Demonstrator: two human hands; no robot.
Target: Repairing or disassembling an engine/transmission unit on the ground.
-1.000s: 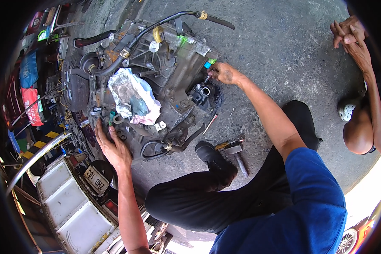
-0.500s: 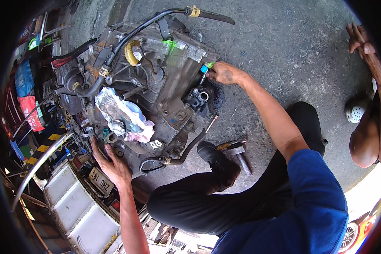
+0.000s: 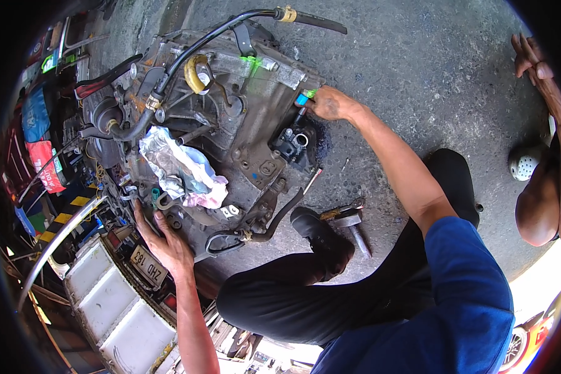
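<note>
A large grey gearbox (image 3: pixel 246 128) lies on the ground in front of me. At its right edge my right hand (image 3: pixel 331 103) is closed around a small tool with a blue and green end (image 3: pixel 303 98). A dark shaft (image 3: pixel 300 116) shows beneath those fingers, above a black metal fitting with a round hole (image 3: pixel 300 140). The fingers hide most of the tool. My left hand (image 3: pixel 170 249) rests open, fingers spread, against the near left side of the gearbox. A stained white rag (image 3: pixel 184 168) lies crumpled on the housing. A black hose (image 3: pixel 215 40) arches over it.
A hammer (image 3: pixel 357 240) lies beside my shoe (image 3: pixel 318 234), with a yellow-handled tool (image 3: pixel 333 214) nearby. At the far right another person's hand (image 3: pixel 533 59) and knee (image 3: pixel 536 215) show. A white ribbed panel (image 3: pixel 118 311) stands at the lower left.
My right hand has turned slightly at the gearbox's edge, and the blue and green end has shifted a little upward. My left hand stays in place.
</note>
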